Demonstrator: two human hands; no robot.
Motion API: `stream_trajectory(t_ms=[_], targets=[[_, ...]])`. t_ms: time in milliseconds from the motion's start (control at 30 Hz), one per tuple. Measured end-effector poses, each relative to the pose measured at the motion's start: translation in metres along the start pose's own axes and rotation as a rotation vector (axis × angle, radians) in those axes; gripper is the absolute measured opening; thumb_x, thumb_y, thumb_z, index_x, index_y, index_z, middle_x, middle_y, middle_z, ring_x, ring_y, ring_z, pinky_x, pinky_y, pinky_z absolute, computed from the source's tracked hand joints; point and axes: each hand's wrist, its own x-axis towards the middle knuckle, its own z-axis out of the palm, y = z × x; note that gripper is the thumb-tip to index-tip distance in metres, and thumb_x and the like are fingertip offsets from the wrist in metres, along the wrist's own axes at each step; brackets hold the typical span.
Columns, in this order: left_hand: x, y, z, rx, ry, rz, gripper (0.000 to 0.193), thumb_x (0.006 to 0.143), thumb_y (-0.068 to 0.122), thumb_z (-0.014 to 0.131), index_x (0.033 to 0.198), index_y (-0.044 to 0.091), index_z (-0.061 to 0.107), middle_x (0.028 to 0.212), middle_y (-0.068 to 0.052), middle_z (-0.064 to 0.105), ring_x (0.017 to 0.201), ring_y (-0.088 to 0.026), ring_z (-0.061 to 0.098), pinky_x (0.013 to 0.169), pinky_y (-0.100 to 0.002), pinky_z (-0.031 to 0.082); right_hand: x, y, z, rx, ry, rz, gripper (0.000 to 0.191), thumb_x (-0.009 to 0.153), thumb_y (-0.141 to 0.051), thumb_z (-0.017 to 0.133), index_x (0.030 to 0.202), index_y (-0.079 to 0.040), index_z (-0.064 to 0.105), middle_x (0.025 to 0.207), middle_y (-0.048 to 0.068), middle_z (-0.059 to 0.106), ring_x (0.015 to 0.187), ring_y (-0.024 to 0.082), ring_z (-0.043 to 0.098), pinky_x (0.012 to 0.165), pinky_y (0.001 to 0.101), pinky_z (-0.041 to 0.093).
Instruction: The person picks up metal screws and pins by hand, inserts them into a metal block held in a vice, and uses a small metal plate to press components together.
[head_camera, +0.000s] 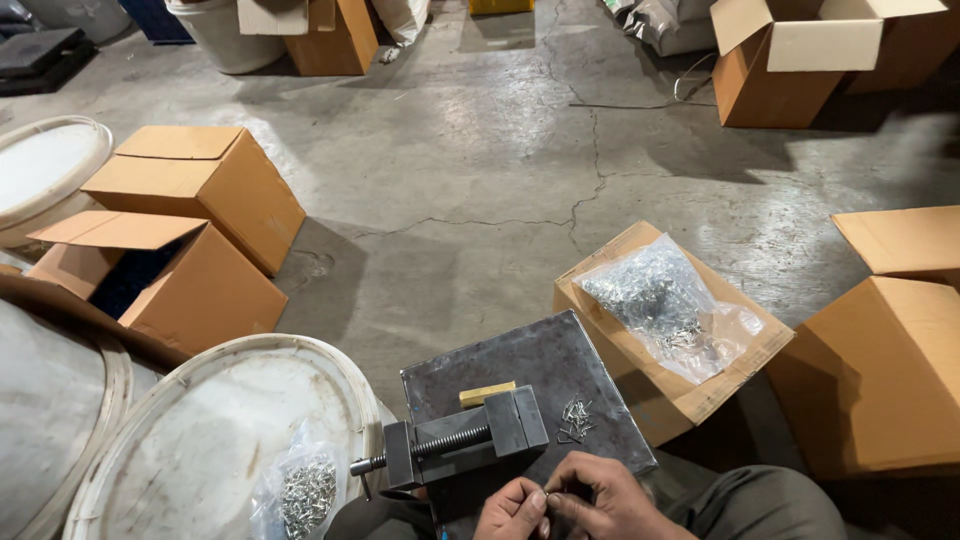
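A tiny metal pin (546, 492), barely discernible, sits pinched between the left hand (512, 510) and right hand (600, 498) at the frame's bottom edge, just below a small vise (462, 447) on a steel plate (540, 365); loose pins (574, 418) lie nearby.

Pinched part (547, 493) too small; wrists offscreen

A matt dark metal vise (465, 448) is seen on a scuffed steel plate (545, 365); shiny metal pins (575, 418), clear glossy plastic bag (672, 305), rough cracked concrete floor (480, 150).
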Motion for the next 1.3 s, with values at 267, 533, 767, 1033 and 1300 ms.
stream_trajectory(t_ms=[267, 533, 767, 1033, 1300], targets=[[-0.017, 0.020, -0.003, 0.480, 0.122, 0.169, 0.017, 0.102, 0.015, 0.061, 0.101, -0.001, 0.069, 0.080, -0.004, 0.068, 0.075, -0.012, 0.062, 0.069, -0.030, 0.055, 0.005, -0.014, -0.004, -0.189, 0.006, 0.241, 0.011, 0.080, -0.014, 0.079, 0.089, -0.009, 0.076, 0.083, 0.004, 0.073, 0.062, 0.019, 0.073, 0.055, 0.0333, 0.059], [-0.017, 0.031, -0.008, 0.430, 0.198, 0.170, 0.027, 0.093, 0.012, 0.073, 0.116, -0.001, 0.067, 0.096, -0.008, 0.074, 0.085, -0.012, 0.066, 0.077, -0.029, 0.057, 0.073, -0.051, -0.012, -0.610, 0.114, -0.238, 0.010, 0.088, -0.011, 0.077, 0.096, -0.006, 0.072, 0.092, 0.008, 0.071, 0.080, 0.024, 0.071, 0.068, 0.0346, 0.055], [-0.023, 0.023, -0.022, 0.341, 0.150, 0.190, 0.020, 0.098, 0.013, 0.071, 0.110, -0.003, 0.070, 0.096, -0.006, 0.075, 0.087, -0.010, 0.067, 0.079, -0.028, 0.057, 0.087, -0.058, -0.003, -0.673, 0.078, -0.264, 0.008, 0.090, -0.010, 0.076, 0.095, -0.006, 0.072, 0.092, 0.007, 0.070, 0.080, 0.023, 0.070, 0.068, 0.0343, 0.055], [-0.022, 0.022, -0.020, 0.343, 0.161, 0.196, 0.019, 0.096, 0.013, 0.072, 0.107, -0.003, 0.070, 0.095, -0.006, 0.074, 0.086, -0.009, 0.066, 0.077, -0.027, 0.057, 0.088, -0.054, -0.011, -0.746, 0.057, -0.303, 0.009, 0.090, -0.011, 0.076, 0.095, -0.006, 0.073, 0.091, 0.007, 0.070, 0.079, 0.025, 0.070, 0.068, 0.0356, 0.055], [-0.024, 0.025, -0.018, 0.373, 0.148, 0.248, 0.019, 0.097, 0.013, 0.071, 0.106, -0.002, 0.070, 0.097, -0.006, 0.075, 0.088, -0.010, 0.067, 0.081, -0.027, 0.056, 0.088, -0.047, -0.012, -0.766, 0.004, -0.269, 0.011, 0.088, -0.016, 0.078, 0.096, -0.009, 0.076, 0.094, 0.004, 0.070, 0.076, 0.022, 0.070, 0.065, 0.0344, 0.055]])
